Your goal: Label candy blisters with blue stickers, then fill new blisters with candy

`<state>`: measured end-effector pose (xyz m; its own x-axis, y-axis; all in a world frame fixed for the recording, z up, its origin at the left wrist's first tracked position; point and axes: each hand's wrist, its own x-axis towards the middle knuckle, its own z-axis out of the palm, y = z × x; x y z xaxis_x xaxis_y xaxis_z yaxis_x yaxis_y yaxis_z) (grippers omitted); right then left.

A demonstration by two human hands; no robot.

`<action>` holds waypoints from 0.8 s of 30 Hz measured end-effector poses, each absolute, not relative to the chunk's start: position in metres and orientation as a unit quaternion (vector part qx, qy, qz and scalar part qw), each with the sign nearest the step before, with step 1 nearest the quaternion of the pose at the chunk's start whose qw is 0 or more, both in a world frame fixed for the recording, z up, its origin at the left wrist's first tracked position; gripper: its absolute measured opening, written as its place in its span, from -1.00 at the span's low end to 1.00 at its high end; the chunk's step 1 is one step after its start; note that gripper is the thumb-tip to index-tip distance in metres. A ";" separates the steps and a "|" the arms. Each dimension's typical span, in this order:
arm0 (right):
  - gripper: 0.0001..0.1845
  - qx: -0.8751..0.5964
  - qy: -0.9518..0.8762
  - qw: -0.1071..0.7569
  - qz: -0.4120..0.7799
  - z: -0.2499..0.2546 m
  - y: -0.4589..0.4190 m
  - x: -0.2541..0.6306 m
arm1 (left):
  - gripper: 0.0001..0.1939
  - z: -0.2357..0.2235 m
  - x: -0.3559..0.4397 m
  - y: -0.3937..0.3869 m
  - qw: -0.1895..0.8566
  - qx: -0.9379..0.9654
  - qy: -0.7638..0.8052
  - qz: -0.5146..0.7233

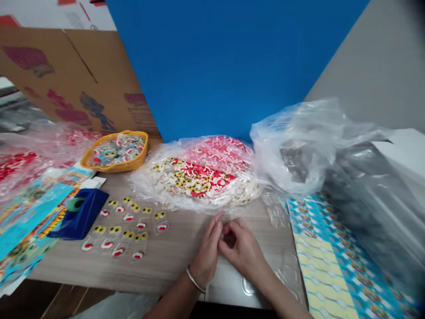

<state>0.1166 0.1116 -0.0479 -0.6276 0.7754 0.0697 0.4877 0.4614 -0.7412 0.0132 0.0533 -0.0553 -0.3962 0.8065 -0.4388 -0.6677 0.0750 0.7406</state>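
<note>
My left hand (pixel 208 250) and my right hand (pixel 241 248) meet at the front middle of the table, fingertips close together. Both are closed, the right one in a pinch; whatever lies between the fingers is hidden. Just beyond them sits an open clear bag (pixel 159 186) full of small red, white and yellow-eyed pieces. On the left, several clear plastic blisters (pixel 138 255) lie in rows, each with yellow eyes and a red-and-white mouth piece. Other clear blisters (pixel 247 286) rest beside and under my right forearm.
A yellow basket (pixel 145 153) of filled packs stands at the back left, near a blue tape dispenser (pixel 88 212). Printed card sheets (pixel 318 257) lie at right, below a plastic bag (pixel 299 119). A blue panel (pixel 232 66) and a cardboard box (pixel 109 66) rise behind.
</note>
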 end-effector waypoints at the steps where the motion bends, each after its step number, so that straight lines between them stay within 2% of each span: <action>1: -0.95 -0.355 -0.834 0.200 0.372 -0.042 0.111 0.108 | -0.51 -0.055 0.007 0.052 0.551 0.074 0.475 0.682; 4: -0.97 -0.289 -0.848 0.162 0.413 -0.027 0.126 0.082 | -0.58 -0.056 -0.019 0.050 0.537 0.049 0.456 0.708; 7: -0.82 -0.278 -0.857 0.149 0.407 -0.021 0.159 0.053 | -0.64 -0.057 -0.049 0.053 0.509 0.017 0.476 0.717; 12: -0.78 -0.314 -0.903 0.153 0.250 -0.031 0.209 -0.013 | -0.59 -0.057 -0.085 0.064 0.473 -0.023 0.497 0.727; 15: -0.78 -0.313 -0.934 0.088 0.150 -0.039 0.221 -0.046 | -0.56 -0.061 -0.096 0.070 0.484 -0.042 0.493 0.722; 18: -0.82 -0.307 -0.946 0.045 0.098 -0.046 0.226 -0.063 | -0.58 -0.064 -0.102 0.073 0.496 -0.055 0.477 0.723; 21: -0.88 -0.297 -0.944 0.087 0.116 -0.050 0.225 -0.061 | -0.58 -0.065 -0.104 0.074 0.505 -0.059 0.462 0.727; 24: -0.92 -0.250 -0.939 0.146 0.185 -0.050 0.214 -0.047 | -0.57 -0.066 -0.104 0.075 0.516 -0.062 0.458 0.721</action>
